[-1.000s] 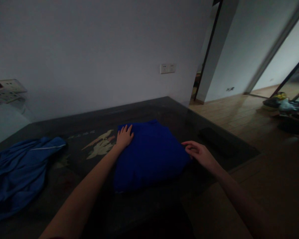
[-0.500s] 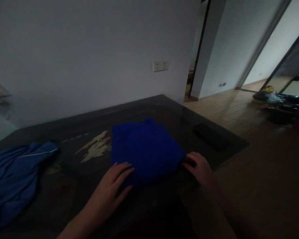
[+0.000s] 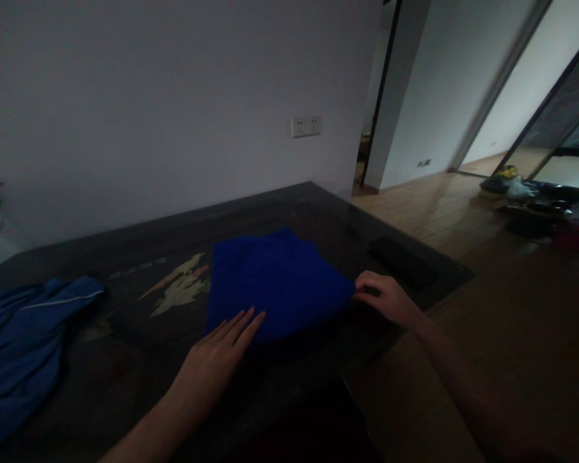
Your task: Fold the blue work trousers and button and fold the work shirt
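Note:
A folded bright blue garment (image 3: pixel 275 283) lies in the middle of a dark glass-topped table (image 3: pixel 289 212). My left hand (image 3: pixel 219 354) lies flat with its fingers stretched out together, the fingertips on the garment's near left edge. My right hand (image 3: pixel 386 299) rests at the garment's right corner with its fingers curled against the cloth's edge; whether they pinch it is hard to tell in the dim light.
A crumpled lighter blue jacket (image 3: pixel 19 347) lies at the table's left end. A printed picture (image 3: pixel 178 286) shows under the glass. A dark flat object (image 3: pixel 403 260) sits near the right edge. A wall with sockets (image 3: pixel 306 125) stands behind; wooden floor with clutter (image 3: pixel 535 199) spreads to the right.
My left hand drew back from the garment's far left corner to its near edge. My right hand stayed at the right corner, and the garment now looks shorter front to back.

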Demonstrator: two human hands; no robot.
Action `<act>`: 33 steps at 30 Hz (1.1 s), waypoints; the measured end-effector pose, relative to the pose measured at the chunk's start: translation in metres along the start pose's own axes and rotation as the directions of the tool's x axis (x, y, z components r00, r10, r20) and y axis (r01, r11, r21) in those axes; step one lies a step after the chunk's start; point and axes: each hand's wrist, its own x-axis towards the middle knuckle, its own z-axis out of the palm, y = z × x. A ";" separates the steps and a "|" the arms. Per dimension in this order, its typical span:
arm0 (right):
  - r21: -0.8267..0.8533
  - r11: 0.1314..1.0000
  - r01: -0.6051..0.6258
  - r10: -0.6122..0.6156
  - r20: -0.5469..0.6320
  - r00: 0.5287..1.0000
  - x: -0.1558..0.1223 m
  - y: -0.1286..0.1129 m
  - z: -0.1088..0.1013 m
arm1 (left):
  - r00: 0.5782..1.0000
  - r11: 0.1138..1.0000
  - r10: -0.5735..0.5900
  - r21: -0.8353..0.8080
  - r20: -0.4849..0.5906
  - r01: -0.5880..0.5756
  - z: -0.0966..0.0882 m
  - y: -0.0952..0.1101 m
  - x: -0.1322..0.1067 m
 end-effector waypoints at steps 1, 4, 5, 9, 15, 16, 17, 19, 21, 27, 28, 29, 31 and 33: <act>-0.002 1.000 0.024 -0.024 0.012 1.000 0.003 -0.002 -0.004 | 1.000 1.000 -0.005 -0.015 -0.003 0.005 -0.005 -0.001 0.000; 0.008 0.999 0.050 -0.050 0.014 0.999 0.007 -0.007 -0.006 | 0.999 0.998 -0.015 -0.068 0.041 0.018 -0.014 -0.002 0.002; 0.013 0.999 0.031 -0.031 0.004 1.000 0.006 -0.008 -0.003 | 0.997 0.996 -0.023 -0.085 0.069 0.029 -0.015 -0.002 0.003; 0.076 0.984 -0.162 0.173 -0.177 0.969 -0.012 -0.008 0.018 | 0.977 0.982 -0.105 -0.139 0.187 0.132 -0.016 -0.004 0.010; 0.224 0.960 -0.170 0.233 -0.299 0.925 -0.027 -0.028 0.045 | 0.945 0.928 -0.166 -0.279 0.280 0.246 -0.035 -0.018 0.031; 0.243 0.959 -0.144 0.218 -0.312 0.925 -0.024 -0.032 0.047 | 0.942 0.916 -0.163 -0.310 0.293 0.255 -0.039 -0.021 0.034; 0.260 0.957 -0.127 0.211 -0.331 0.920 -0.020 -0.034 0.048 | 0.937 0.905 -0.164 -0.330 0.307 0.266 -0.043 -0.023 0.036; 0.277 0.954 -0.117 0.216 -0.361 0.907 -0.011 -0.037 0.051 | 0.929 0.893 -0.176 -0.344 0.326 0.290 -0.048 -0.026 0.040; 0.272 0.957 -0.105 0.205 -0.370 0.906 -0.001 -0.037 0.056 | 0.925 0.887 -0.181 -0.351 0.335 0.301 -0.050 -0.028 0.042; 0.120 0.989 -0.084 0.125 -0.389 0.913 0.018 -0.038 0.069 | 0.931 0.875 -0.168 -0.387 0.324 0.292 -0.049 -0.030 0.042; 0.112 0.990 -0.082 0.120 -0.394 0.911 0.019 -0.038 0.069 | 0.933 0.875 -0.165 -0.389 0.320 0.288 -0.048 -0.031 0.041; 0.115 0.990 -0.078 0.117 -0.396 0.911 0.021 -0.038 0.069 | 0.934 0.875 -0.163 -0.391 0.317 0.286 -0.047 -0.032 0.041; 0.161 0.985 -0.065 0.124 -0.388 0.913 0.023 -0.036 0.065 | 0.936 0.874 -0.159 -0.396 0.313 0.281 -0.044 -0.033 0.039; 0.251 0.966 -0.056 0.141 -0.335 0.931 0.022 -0.031 0.059 | 0.939 0.876 -0.151 -0.399 0.308 0.272 -0.041 -0.033 0.035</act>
